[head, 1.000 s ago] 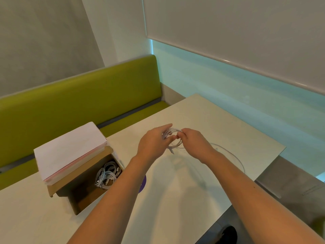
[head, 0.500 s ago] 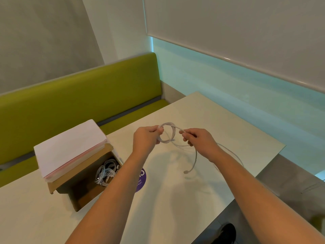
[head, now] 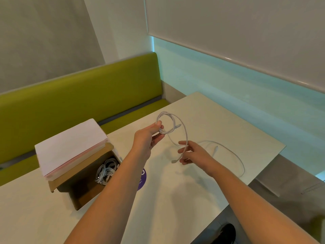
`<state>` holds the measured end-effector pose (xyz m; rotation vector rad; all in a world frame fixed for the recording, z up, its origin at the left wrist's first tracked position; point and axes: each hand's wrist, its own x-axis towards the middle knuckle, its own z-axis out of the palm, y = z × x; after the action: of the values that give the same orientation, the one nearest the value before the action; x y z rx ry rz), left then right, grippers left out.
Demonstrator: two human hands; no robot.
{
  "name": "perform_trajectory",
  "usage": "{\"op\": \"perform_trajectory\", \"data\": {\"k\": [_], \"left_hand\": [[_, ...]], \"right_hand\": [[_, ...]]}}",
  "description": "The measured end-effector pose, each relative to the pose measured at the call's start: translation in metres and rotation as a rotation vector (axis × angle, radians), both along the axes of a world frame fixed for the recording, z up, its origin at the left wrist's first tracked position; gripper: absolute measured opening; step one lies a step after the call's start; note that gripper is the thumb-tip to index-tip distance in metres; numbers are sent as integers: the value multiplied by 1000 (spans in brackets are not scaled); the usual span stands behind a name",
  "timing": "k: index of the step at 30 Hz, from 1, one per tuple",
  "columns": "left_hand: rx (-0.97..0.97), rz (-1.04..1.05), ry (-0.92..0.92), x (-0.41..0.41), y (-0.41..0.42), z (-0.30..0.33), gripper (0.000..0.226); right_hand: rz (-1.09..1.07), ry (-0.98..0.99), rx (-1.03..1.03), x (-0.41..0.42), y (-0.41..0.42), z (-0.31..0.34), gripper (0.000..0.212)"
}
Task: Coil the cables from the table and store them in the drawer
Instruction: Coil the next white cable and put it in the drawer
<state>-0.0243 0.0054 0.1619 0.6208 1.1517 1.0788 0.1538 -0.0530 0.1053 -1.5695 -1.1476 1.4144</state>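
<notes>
The left hand (head: 148,138) still pinches the thin white cable's (head: 184,131) small coil; the right hand (head: 190,153), now lower and loosely curled around the tail, prepares another loop.

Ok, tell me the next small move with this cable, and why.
Probably bring the right hand up to the left hand to lay on another loop: the left pinches a small coil, while the white cable runs loose through the right fingers, its plug end dangling.
</notes>
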Motion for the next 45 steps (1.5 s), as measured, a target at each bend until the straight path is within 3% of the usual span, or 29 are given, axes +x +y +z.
{"op": "perform_trajectory", "data": {"k": [3, 9, 11, 14, 19, 23, 31, 37, 43, 45], "left_hand": [[-14, 12, 12, 1, -1, 0, 20], [-4, 70, 7, -8, 1, -2, 26], [-3, 63, -10, -9, 0, -2, 28], [-27, 19, -54, -8, -2, -2, 26], [-59, -50, -100, -1, -8, -1, 21], [-98, -52, -29, 4, -11, 1, 24], [-119, -47, -56, 10, -11, 1, 21], [-61, 4, 7, 14, -10, -3, 20], [-28, -3, -3, 16, -11, -4, 22], [-15, -20, -12, 18, -11, -3, 22]], "right_hand": [[12, 69, -13, -5, -3, 3, 38], [99, 301, -48, 4, -6, 1, 18], [93, 295, -39, 6, -5, -2, 16], [-82, 302, -8, 5, -1, -4, 22], [-384, 701, 46, -1, 12, 11, 18], [-492, 829, 83, -5, 20, 25, 16], [-281, 716, -47, -11, 18, 34, 16], [-190, 924, -89, -18, 15, 39, 37], [-70, 771, -103, -18, 14, 43, 32], [-62, 806, -105, -21, 12, 44, 34]]}}
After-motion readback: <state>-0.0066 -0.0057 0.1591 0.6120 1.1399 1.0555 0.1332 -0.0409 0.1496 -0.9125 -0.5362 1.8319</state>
